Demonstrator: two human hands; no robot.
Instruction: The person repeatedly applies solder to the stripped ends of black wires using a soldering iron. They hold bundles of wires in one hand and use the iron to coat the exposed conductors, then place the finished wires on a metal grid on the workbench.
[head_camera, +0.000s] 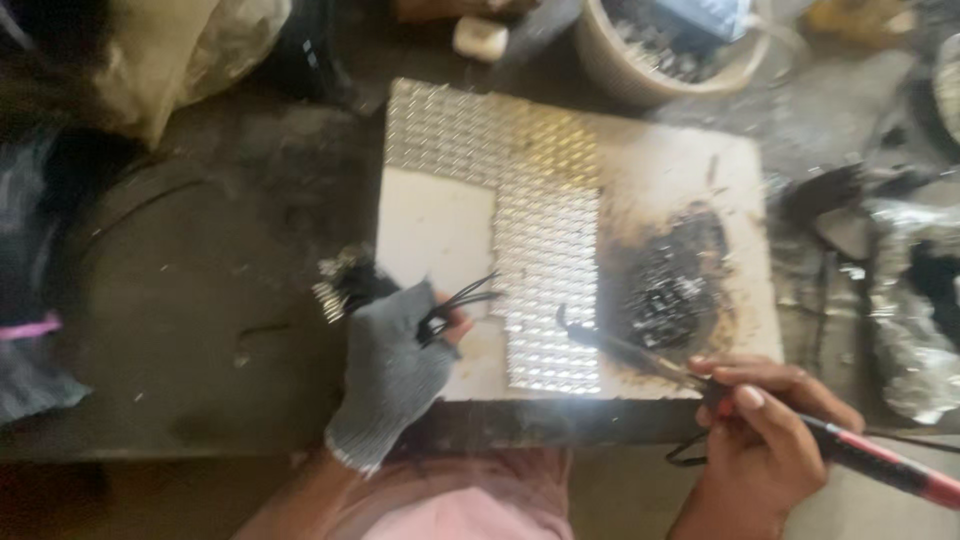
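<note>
This is a small repair or soldering workshop, rough and well used. The worktop (200, 300) is dark, stained and dusty. On it lies a white board (440, 230) partly covered by embossed, diamond-patterned metal sheet (540, 250), and the board carries a large black scorched patch (675, 280) with charred residue. A soldering iron (700, 380) with a red and black handle points at the board. A bundle of thin black wires (460, 300) attached to a small metal part (335, 285) belongs to electrical work. A round tub (660, 50) of small metal bits stands at the far edge, with crumpled foil (910, 300) and sacking (160, 50) lying around.
</note>
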